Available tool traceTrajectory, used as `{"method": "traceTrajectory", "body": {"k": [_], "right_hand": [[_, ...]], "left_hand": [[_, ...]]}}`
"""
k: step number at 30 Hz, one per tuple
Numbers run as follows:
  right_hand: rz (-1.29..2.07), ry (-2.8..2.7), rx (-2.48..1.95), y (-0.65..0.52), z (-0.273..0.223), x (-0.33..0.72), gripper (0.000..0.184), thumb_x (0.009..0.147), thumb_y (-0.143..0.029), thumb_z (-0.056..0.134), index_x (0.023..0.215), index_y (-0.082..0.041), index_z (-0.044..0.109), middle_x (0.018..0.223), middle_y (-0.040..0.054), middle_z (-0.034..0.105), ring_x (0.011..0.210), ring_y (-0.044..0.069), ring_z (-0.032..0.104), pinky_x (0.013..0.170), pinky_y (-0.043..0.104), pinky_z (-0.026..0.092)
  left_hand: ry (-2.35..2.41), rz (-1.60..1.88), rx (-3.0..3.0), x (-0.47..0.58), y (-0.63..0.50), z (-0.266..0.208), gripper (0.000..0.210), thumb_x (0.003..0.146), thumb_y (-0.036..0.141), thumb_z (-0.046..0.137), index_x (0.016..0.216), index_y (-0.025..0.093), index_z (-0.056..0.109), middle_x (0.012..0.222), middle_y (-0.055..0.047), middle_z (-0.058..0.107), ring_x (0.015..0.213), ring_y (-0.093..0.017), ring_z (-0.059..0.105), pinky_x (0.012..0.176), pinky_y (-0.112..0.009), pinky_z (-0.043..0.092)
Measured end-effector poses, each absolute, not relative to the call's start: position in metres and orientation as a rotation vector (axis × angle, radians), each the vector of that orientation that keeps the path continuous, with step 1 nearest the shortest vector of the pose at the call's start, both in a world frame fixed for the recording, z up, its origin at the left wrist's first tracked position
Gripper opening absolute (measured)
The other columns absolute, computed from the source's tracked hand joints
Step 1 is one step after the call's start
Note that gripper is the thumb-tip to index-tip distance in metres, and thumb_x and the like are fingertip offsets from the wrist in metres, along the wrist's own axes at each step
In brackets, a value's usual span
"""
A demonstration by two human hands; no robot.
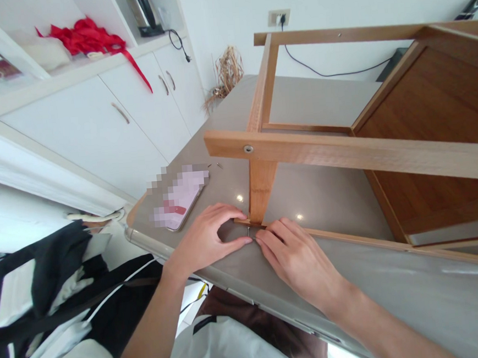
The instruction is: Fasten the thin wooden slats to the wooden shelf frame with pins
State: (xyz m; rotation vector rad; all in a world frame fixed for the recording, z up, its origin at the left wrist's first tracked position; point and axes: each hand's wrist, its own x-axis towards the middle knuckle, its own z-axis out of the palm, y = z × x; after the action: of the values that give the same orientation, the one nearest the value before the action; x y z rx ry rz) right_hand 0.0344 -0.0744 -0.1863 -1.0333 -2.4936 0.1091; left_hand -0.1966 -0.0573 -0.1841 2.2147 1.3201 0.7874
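Observation:
A wooden furniture frame (260, 191) lies on its side on the table. A small metal screw (248, 231) sticks out of the near side of its lowest rail, close to the rail's end. My left hand (210, 233) curves around that end, fingertips at the far side of the wood and thumb tip at the screw's outer end. My right hand (292, 252) is closed just right of the screw, fingers bent against the near side of the rail. What its fingertips hold, if anything, is hidden. A metal fastener (248, 149) sits in the upper rail.
A phone (186, 197) lies on the grey table (327, 194), left of the frame, with small screws (219, 165) beyond it. A brown panel (447, 140) joins the frame at right. White cabinets (89, 119) stand at left, bearing red ribbon (87, 36) and a kettle (143, 10).

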Motion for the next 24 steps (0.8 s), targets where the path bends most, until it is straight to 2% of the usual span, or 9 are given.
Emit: {"method": "traceTrajectory", "body": {"k": [8,17,24], "right_hand": [[0.110,-2.436,-1.023,-0.0749,-0.1895,0.0318,0.012,0.100,-0.015,0.053,0.102,-0.017,0.064,0.092,0.0051,0.062,0.087,0.020,0.052,0.085,0.037,0.048],[0.095,-2.380,-0.997,-0.0737,-0.1862,0.0282,0.012,0.100,-0.013,0.053,0.098,-0.017,0.064,0.086,0.0043,0.061,0.081,0.019,0.053,0.079,0.034,0.049],[0.114,-2.399,-1.017,-0.0741,-0.1872,0.0287,0.011,0.100,-0.014,0.053,0.098,-0.016,0.064,0.087,0.0049,0.061,0.083,0.020,0.053,0.080,0.036,0.049]], "left_hand": [[1.310,0.787,2.220,-0.1960,-0.0578,-0.1821,0.031,0.086,0.038,0.076,0.111,0.025,0.065,0.112,-0.003,0.072,0.110,-0.021,0.064,0.101,-0.037,0.049],[1.330,0.757,2.227,-0.1963,-0.0568,-0.1819,0.030,0.086,0.038,0.076,0.110,0.025,0.065,0.111,-0.004,0.071,0.109,-0.022,0.063,0.099,-0.038,0.050],[1.327,0.759,2.228,-0.1968,-0.0572,-0.1830,0.030,0.087,0.038,0.076,0.112,0.025,0.065,0.113,-0.003,0.070,0.110,-0.021,0.063,0.100,-0.036,0.049]]}}
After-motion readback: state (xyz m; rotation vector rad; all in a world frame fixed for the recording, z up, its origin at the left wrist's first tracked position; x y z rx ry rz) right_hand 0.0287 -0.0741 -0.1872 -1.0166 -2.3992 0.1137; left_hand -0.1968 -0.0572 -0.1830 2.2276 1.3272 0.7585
